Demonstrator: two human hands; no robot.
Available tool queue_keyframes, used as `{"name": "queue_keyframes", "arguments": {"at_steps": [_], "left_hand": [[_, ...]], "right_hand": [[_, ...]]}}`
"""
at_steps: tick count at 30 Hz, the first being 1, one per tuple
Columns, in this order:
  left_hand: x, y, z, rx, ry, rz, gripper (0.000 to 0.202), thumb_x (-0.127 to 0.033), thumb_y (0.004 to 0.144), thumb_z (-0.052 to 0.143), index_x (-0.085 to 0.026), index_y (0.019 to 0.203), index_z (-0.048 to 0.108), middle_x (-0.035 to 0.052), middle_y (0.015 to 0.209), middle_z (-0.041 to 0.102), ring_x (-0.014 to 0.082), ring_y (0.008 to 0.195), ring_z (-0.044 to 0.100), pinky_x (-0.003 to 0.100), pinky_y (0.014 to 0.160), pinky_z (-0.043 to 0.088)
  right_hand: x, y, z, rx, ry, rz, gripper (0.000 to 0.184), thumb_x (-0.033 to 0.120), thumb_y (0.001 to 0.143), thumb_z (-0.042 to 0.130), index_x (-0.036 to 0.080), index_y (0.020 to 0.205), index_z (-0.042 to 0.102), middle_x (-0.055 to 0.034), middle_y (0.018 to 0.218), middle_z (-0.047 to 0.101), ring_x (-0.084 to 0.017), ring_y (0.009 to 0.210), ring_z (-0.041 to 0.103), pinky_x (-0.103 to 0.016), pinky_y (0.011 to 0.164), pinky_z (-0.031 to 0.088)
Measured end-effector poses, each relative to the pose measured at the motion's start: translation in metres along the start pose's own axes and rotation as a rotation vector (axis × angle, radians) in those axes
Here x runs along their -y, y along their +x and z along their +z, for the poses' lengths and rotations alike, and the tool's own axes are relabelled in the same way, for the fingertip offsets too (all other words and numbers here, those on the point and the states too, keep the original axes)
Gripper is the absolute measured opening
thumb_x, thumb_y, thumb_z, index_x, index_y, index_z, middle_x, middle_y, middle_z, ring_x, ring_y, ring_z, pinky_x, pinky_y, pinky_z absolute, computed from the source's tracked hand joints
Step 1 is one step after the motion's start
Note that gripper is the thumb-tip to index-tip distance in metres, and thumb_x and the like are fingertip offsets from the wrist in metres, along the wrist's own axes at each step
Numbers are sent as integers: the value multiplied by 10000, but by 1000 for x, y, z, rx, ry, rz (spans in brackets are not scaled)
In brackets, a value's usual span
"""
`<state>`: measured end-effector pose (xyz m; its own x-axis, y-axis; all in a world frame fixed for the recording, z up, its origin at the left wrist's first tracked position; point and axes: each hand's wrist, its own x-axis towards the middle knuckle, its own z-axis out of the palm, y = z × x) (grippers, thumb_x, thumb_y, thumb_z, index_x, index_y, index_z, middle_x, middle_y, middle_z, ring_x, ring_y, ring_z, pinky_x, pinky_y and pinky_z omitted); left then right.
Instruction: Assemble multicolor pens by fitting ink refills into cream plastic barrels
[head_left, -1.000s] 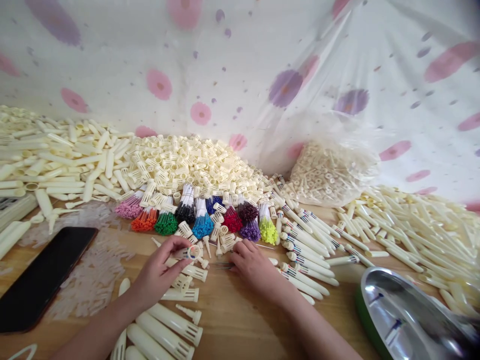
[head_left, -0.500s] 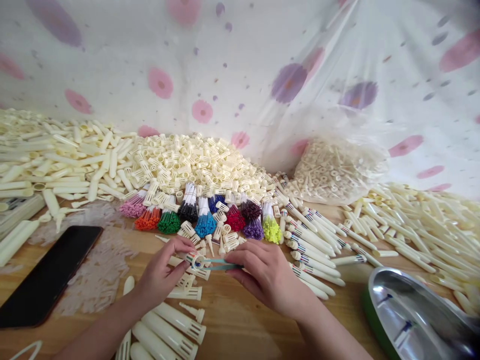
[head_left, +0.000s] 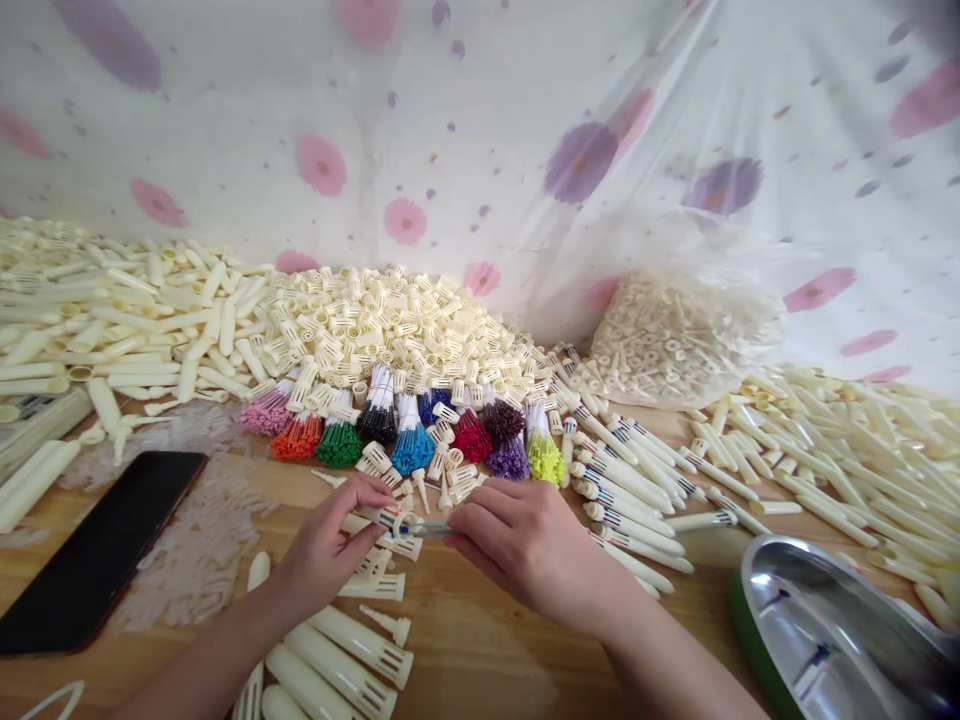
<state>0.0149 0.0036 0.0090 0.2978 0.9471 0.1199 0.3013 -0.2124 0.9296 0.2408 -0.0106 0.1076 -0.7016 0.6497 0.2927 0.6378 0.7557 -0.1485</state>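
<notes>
My left hand [head_left: 346,535] is closed around a cream slotted pen barrel section [head_left: 393,520], its round open end turned to the right. Coloured bits show in its slots. Between the fingertips of my right hand [head_left: 517,540] are thin blue-green pen refills [head_left: 429,527], whose left ends reach the barrel's open end. How deep they sit inside cannot be made out. Below my left hand lie large cream pen barrels [head_left: 337,655] and slotted pieces. Just beyond my hands stand bundles of colour-tipped refills, among them a light blue bundle [head_left: 411,445] and a yellow one [head_left: 545,455].
A black phone [head_left: 97,550] lies at left beside clear plastic bits [head_left: 191,560]. Cream part heaps [head_left: 397,320] line the back, with a plastic bag of small parts [head_left: 675,345]. Multicolour pens [head_left: 626,490] lie at right, near a metal tray with a green outside [head_left: 750,640].
My right hand has moved slightly left toward the barrel section, and less of the refills shows between my hands. My left hand stays nearly in place.
</notes>
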Motion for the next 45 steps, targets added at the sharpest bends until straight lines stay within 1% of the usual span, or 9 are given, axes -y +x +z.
{"name": "queue_keyframes", "arguments": {"at_steps": [6,10,15,17,23,28,32,37,45], "left_hand": [[-3,1,0,-17,11,-13,132,-218,780,527,-209,890,599,67,969,577,200,856,583,183,438,495],[-3,2,0,6,62,-12,193,-281,799,547,-220,968,616,63,987,625,206,901,605,212,528,547],[-9,4,-5,99,178,183,287,-236,832,522,-252,1102,617,49,1062,680,192,967,629,283,818,524],[-12,4,-7,146,217,250,336,-214,845,498,-261,1164,589,52,1108,673,194,1008,622,298,875,495],[-13,4,-9,188,261,332,404,-182,859,464,-250,1254,514,62,1169,647,185,1054,605,292,900,482],[-14,3,-7,142,279,372,386,-185,854,471,-251,1228,542,59,1143,662,192,1030,617,295,889,491],[-15,1,-5,163,287,362,382,-178,864,453,-249,1230,535,57,1145,659,183,1038,610,280,896,484],[-16,0,-4,161,276,321,354,-199,868,447,-223,1203,558,75,1140,658,199,1040,605,310,898,483],[-21,2,-6,273,224,245,409,-211,871,455,-265,1275,486,54,1202,626,198,1086,580,333,930,454]], "right_hand": [[-1,2,-3,2,-19,-47,244,154,911,399,163,705,530,-7,638,530,-109,556,426,-246,484,284],[-5,2,-5,16,-30,-86,270,142,917,376,160,692,524,-10,634,517,-113,559,415,-254,494,277],[-12,3,-9,-7,-9,-106,267,157,922,385,152,705,540,-11,636,524,-109,563,426,-248,497,277],[-14,3,-9,-37,23,-85,273,189,929,385,155,710,544,-7,628,525,-106,563,434,-244,496,283],[-18,-1,-2,-73,112,-42,223,208,918,420,155,747,555,-5,622,527,-105,571,450,-229,515,309],[-19,-4,0,-94,162,-30,203,204,913,427,159,766,559,-6,621,538,-104,578,465,-218,527,327],[-18,-5,-2,-93,198,9,210,208,905,439,154,741,559,-9,620,537,-97,564,468,-206,520,332],[-18,-6,-3,-75,222,58,229,232,897,457,157,704,554,1,603,507,-91,543,457,-201,505,322],[-21,-5,-1,-97,221,-34,195,199,904,440,161,751,556,-15,627,561,-106,582,490,-212,538,354]]}}
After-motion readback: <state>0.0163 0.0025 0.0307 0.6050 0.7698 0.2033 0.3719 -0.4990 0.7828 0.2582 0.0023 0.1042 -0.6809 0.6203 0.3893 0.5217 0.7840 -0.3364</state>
